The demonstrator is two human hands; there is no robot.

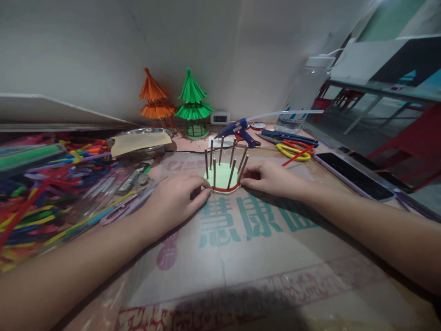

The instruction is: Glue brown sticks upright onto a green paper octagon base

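Observation:
In front of me stands a round pale green base (223,174) with several thin brown sticks (214,173) rising upright around its rim. A red pipe cleaner (225,189) curves along the near edge of that base, outside the sticks. At its left end my left hand (179,195) is closed, thumb and forefinger pinching by the rim. My right hand (272,179) pinches the other end at the right side, close to a leaning stick. The fingertips partly hide both ends of the strip.
Behind the base lies a blue glue gun (241,131) with a lit red light. Orange (155,99) and green (193,99) tiered models stand by the wall. Loose pipe cleaners (31,197) crowd the left. Yellow-handled scissors (292,151), a phone (353,174) and a bottle (301,96) are right.

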